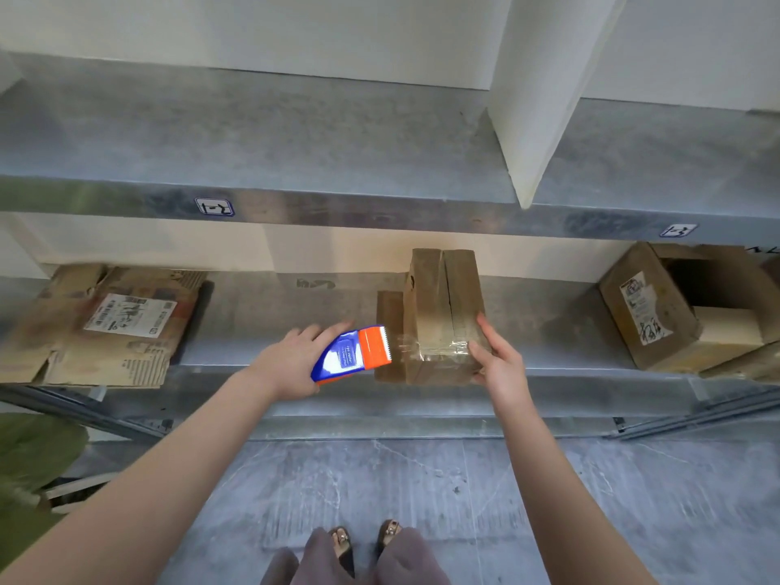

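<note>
A small brown cardboard box (439, 306) stands on the lower metal shelf (270, 314), its top flaps closed with a slit between them. Clear tape (439, 348) crosses its near end. My left hand (291, 361) grips a blue and orange tape dispenser (354, 352), whose toothed orange end sits just left of the box, with a strip of tape running from it to the box. My right hand (498, 356) holds the box's near right corner, thumb on top over the tape.
Flattened cardboard with a white label (105, 323) lies at the shelf's left. An open box (683, 306) sits at the right. An upper metal shelf (295, 133) overhangs, with a white upright panel (544, 86). A grey tiled floor (422, 491) and my sandalled feet (367, 538) are below.
</note>
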`<state>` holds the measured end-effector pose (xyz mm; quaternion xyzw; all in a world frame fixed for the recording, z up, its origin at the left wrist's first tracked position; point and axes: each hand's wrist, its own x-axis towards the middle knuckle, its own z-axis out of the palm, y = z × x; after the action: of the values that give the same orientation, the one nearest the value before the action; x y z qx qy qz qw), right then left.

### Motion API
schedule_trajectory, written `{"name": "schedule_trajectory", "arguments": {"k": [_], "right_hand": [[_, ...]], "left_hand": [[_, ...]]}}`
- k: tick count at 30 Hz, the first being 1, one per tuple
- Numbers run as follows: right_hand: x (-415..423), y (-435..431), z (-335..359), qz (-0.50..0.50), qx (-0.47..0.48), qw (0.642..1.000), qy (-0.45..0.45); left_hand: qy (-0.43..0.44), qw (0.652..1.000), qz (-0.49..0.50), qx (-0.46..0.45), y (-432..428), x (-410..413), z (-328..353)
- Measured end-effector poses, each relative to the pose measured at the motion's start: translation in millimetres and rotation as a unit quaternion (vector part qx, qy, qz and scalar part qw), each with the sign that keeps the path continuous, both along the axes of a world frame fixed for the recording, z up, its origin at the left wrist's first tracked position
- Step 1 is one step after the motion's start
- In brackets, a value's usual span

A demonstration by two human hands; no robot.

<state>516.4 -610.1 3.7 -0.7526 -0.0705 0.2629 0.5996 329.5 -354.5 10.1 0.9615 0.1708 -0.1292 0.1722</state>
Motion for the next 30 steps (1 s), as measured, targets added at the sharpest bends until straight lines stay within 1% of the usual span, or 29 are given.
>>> {"name": "schedule_trajectory", "arguments": {"k": [4,7,9,13,17,21,23,26,30], "right_hand": [[-1,1,-1,0.005,-0.011,1.000,-0.010],[0,0,-3,0.014,-0.011,1.000,-0.004],[2,-1,-5,0.022,-0.012,1.000,-0.004],[4,-2,-8,0.025,-0.006,1.000,0.000],[4,-2,-9,0.030,0.001,1.000,-0.001],[5,-5,-8,0.043,-0.005,0.999,-0.007],[5,-5,-7,0.044,-0.007,0.999,-0.008],[6,-6,-6,0.044,-0.008,0.999,-0.007],[4,-6,-3,0.047,-0.005,0.999,-0.012]], "left_hand": [[0.003,0.998,0.005,-0.055,-10,17,-14],[0.001,0.997,0.020,-0.079,-13,29,-20],[0.007,0.997,0.021,-0.075,-11,35,-19],[0.020,1.000,0.000,-0.013,-12,43,-14],[-0.021,0.998,-0.002,-0.062,-26,59,-9],[-0.016,0.996,-0.001,-0.085,-34,63,-10],[-0.029,0.995,0.005,-0.098,-35,58,-13],[-0.055,0.995,0.013,-0.082,-31,50,-16],[-0.071,0.997,-0.004,-0.030,-10,42,3]]}}
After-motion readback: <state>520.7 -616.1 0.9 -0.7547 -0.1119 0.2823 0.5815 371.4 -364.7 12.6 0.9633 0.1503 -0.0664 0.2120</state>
